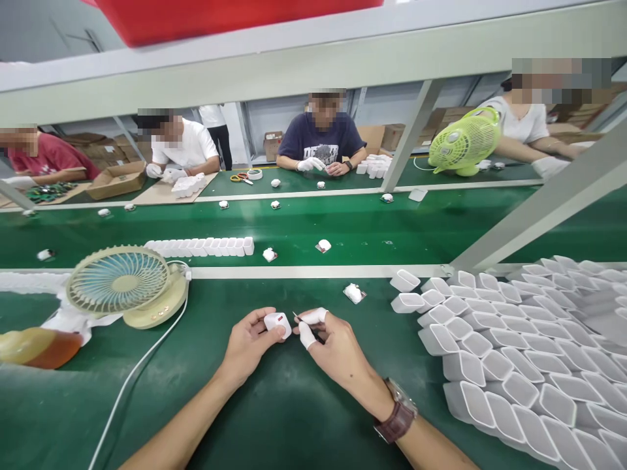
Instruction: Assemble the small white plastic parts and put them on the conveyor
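Both forearms reach in from the bottom edge, converging over the green work surface (pixel 294 405). Left hand (pixel 249 346): wrist angled up and inward, thumb on the near side, fingers curled behind, clamped on a small white piece (pixel 277 323). Piece held just above the bench, a small red mark on the face toward the wearer. Right hand (pixel 336 339): bent in from the right, white finger covers (pixel 307 335) on thumb and index, digits pinched together round a thin dark item (pixel 296 317); too small to tell exactly what. Its tip points at the white piece, near it; contact unclear. Brown-strapped watch (pixel 399 411) on right wrist. Beyond the hands, a white part (pixel 353 293) on the bench; right, rows of white open sleeves (pixel 519 389).
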{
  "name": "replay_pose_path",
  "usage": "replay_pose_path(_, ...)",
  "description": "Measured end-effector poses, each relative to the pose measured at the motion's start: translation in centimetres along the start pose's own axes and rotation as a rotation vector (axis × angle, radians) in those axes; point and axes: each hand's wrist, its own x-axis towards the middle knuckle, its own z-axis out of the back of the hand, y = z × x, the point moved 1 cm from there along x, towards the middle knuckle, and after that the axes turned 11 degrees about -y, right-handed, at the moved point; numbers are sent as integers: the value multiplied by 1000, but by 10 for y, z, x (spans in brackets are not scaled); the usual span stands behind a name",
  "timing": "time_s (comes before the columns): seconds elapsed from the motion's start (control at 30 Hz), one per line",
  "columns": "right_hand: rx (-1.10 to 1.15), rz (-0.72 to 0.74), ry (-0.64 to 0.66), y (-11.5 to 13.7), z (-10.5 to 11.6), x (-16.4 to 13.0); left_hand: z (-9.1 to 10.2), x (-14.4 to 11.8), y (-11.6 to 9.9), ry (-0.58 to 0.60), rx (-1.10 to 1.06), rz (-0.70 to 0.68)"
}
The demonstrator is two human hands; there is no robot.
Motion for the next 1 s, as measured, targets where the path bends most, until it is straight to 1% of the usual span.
replay_pose_path(0.13, -18, -1, -13, -7, 2, 2, -1, 2, 0, 0, 8, 5)
replay_pose_path(0.2, -59, 29, -7, -10, 3, 2, 0, 3, 2, 22, 43, -23)
replay_pose_path(0.23, -97, 54, -5, -11, 4, 2, 1, 4, 3, 34, 79, -59)
replay_pose_path(0.3, -224, 126, 3, -14, 5, 2, 4, 5, 5, 41, 205, -202)
replay_pose_path(0.4, -467, 272, 32, -17, 6, 3, 10, 5, 5, -7, 464, -518)
replay_pose_path(0.47, -589, 368, 64, -20, 6, 3, 13, 5, 5, -37, 603, -684)
replay_pose_path(0.57, -698, 451, 106, -24, 4, 3, 17, 7, 8, -39, 727, -837)
replay_pose_path(0.67, -759, 455, 119, -23, 5, 3, 19, 10, 12, -10, 791, -946)
replay_pose_path(0.77, -749, 444, 78, -19, 7, 8, 20, 11, 16, 0, 828, -1017)
replay_pose_path(0.83, -740, 436, 43, -17, 9, 18, 21, 12, 18, -2, 836, -1030)
replay_pose_path(0.9, -770, 396, 41, -18, 10, 36, 21, 13, 20, -3, 836, -1017)
replay_pose_path(1.0, -844, 322, 76, -25, 5, 71, 22, 14, 22, -5, 847, -974)
